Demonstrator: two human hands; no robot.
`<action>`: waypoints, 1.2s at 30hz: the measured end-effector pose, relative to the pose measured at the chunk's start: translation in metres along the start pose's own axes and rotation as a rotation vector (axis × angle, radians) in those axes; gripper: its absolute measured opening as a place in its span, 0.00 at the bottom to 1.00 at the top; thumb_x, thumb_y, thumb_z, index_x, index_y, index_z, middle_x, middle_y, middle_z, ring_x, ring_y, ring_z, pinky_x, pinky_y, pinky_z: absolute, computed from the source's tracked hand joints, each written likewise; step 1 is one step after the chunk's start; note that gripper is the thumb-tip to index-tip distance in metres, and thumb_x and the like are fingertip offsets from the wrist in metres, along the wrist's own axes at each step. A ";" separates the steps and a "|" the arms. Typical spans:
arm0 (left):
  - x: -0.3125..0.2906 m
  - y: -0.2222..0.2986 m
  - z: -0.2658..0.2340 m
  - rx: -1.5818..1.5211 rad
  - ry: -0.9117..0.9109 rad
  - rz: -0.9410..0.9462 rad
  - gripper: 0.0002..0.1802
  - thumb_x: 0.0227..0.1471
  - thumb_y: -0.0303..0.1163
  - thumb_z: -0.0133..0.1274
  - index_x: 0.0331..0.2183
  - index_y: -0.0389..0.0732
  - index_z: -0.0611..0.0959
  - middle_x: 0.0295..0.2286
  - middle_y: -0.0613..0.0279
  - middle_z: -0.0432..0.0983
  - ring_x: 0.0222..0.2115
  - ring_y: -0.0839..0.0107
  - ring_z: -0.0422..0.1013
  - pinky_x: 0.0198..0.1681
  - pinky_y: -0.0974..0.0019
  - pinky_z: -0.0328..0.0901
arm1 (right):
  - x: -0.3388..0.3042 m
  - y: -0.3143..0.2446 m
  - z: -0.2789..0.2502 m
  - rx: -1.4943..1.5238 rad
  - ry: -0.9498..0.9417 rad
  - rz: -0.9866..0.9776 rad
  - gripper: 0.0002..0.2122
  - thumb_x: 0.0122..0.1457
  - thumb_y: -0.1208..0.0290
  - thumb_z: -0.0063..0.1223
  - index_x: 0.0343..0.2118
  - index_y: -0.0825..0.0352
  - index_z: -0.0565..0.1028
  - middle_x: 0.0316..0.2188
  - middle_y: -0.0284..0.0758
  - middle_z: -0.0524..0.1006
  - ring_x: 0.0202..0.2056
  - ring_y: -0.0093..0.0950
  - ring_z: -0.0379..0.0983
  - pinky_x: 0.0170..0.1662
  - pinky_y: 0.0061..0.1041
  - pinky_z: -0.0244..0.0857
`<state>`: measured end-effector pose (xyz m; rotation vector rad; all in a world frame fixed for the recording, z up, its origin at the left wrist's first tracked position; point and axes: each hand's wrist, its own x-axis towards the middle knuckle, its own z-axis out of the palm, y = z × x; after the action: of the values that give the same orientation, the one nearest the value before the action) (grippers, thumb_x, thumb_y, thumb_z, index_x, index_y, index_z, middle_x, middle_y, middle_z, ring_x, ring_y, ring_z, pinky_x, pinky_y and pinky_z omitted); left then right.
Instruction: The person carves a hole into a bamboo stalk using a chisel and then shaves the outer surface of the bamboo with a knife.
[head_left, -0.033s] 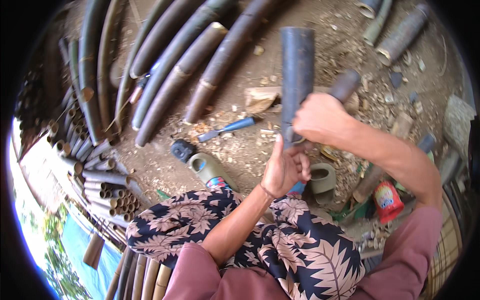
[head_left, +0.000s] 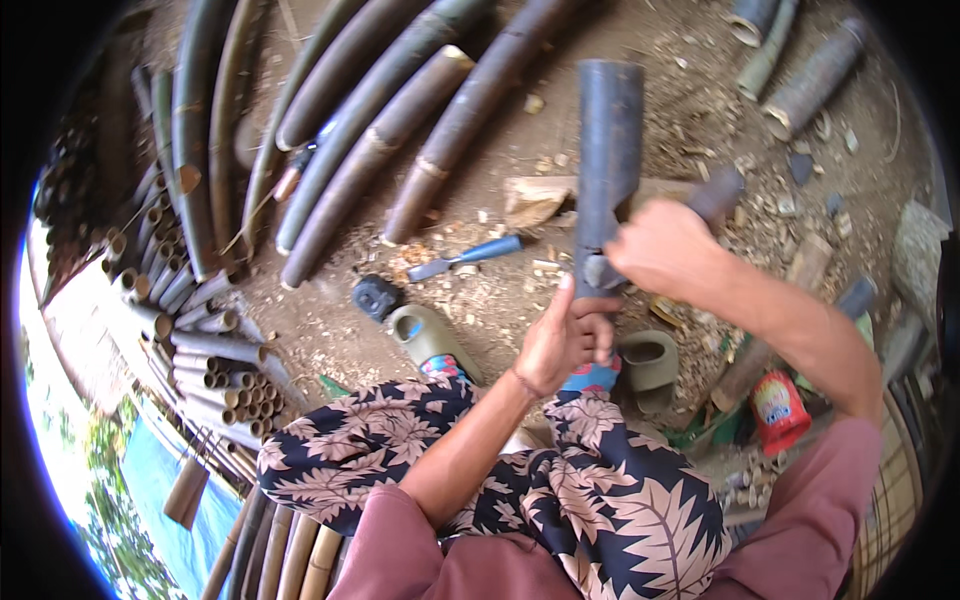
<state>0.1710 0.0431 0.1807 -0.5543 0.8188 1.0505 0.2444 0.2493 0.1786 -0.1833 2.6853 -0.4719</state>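
A dark bamboo tube (head_left: 606,125) stands up from between my knees, with a piece cut out of its right side. My left hand (head_left: 563,345) is closed round its lower end, thumb pointing up along it. My right hand (head_left: 660,250) is a fist beside the tube's cut part. Out of that fist, up and to the right, sticks a dark, rounded, club-like piece (head_left: 720,192), blurred by motion. A lighter stub (head_left: 597,270) shows on the tube just below the fist. On the ground left of the tube lies a blue-handled chisel (head_left: 468,257).
Long bamboo poles (head_left: 375,135) lie at the far left, with stacked cut tubes (head_left: 235,400) nearer. A black tape measure (head_left: 377,298) rests by my left clog (head_left: 425,330). A red packet (head_left: 778,410) stands at the right. Wood chips cover the dirt floor.
The whole scene has shifted slightly right in the picture. My right fist and the club-like piece have moved a little relative to the tube, uncovering more of its cut side.
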 end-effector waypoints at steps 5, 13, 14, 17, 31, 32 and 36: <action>-0.028 0.135 -0.086 1.352 0.948 0.919 0.19 0.54 0.32 0.54 0.46 0.34 0.79 0.37 0.48 0.77 0.35 0.59 0.75 0.41 0.57 0.70 | -0.087 -0.008 0.009 0.708 -0.109 0.271 0.10 0.46 0.71 0.54 0.33 0.67 0.78 0.22 0.43 0.78 0.29 0.44 0.77 0.32 0.39 0.69; -0.006 0.263 -0.143 2.219 1.319 0.760 0.30 0.35 0.35 0.64 0.42 0.39 0.71 0.43 0.48 0.66 0.47 0.49 0.65 0.50 0.51 0.64 | -0.162 -0.063 0.190 0.517 0.572 1.213 0.32 0.50 0.80 0.54 0.60 0.75 0.57 0.50 0.54 0.65 0.52 0.51 0.62 0.57 0.41 0.57; -0.010 0.268 -0.147 2.196 1.274 0.814 0.34 0.31 0.38 0.65 0.42 0.36 0.72 0.42 0.48 0.66 0.46 0.49 0.64 0.52 0.51 0.63 | -0.168 -0.074 0.196 0.445 0.597 1.240 0.31 0.50 0.80 0.54 0.59 0.74 0.58 0.51 0.53 0.64 0.52 0.51 0.62 0.57 0.42 0.57; -0.038 0.279 -0.119 2.009 1.067 0.909 0.40 0.24 0.43 0.67 0.41 0.31 0.74 0.42 0.43 0.66 0.46 0.46 0.63 0.52 0.54 0.63 | -0.162 -0.115 0.169 0.353 0.652 1.346 0.30 0.51 0.79 0.55 0.58 0.71 0.61 0.52 0.49 0.63 0.55 0.48 0.59 0.58 0.43 0.55; -0.157 0.147 0.165 1.178 -0.611 0.993 0.24 0.38 0.30 0.66 0.39 0.35 0.75 0.30 0.61 0.76 0.29 0.74 0.73 0.35 0.68 0.70 | -0.186 -0.267 0.158 0.549 1.026 1.405 0.24 0.51 0.77 0.52 0.54 0.71 0.67 0.49 0.46 0.67 0.48 0.42 0.67 0.52 0.33 0.63; -0.156 0.133 0.171 1.184 -0.647 0.999 0.25 0.37 0.29 0.66 0.39 0.35 0.76 0.30 0.62 0.77 0.29 0.74 0.73 0.35 0.68 0.71 | -0.183 -0.272 0.141 0.682 1.052 1.412 0.24 0.51 0.78 0.52 0.54 0.71 0.67 0.48 0.45 0.67 0.45 0.38 0.69 0.49 0.31 0.65; -0.140 0.093 0.182 1.114 -0.755 1.120 0.33 0.33 0.29 0.69 0.45 0.36 0.75 0.35 0.62 0.78 0.35 0.73 0.73 0.42 0.67 0.69 | -0.187 -0.282 0.115 0.689 1.131 1.352 0.24 0.52 0.80 0.52 0.55 0.70 0.67 0.48 0.42 0.67 0.42 0.31 0.70 0.44 0.26 0.68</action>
<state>0.1080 0.1418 0.3991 1.3284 0.8520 1.4021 0.4784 -0.0115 0.2480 2.4506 2.4065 -1.1014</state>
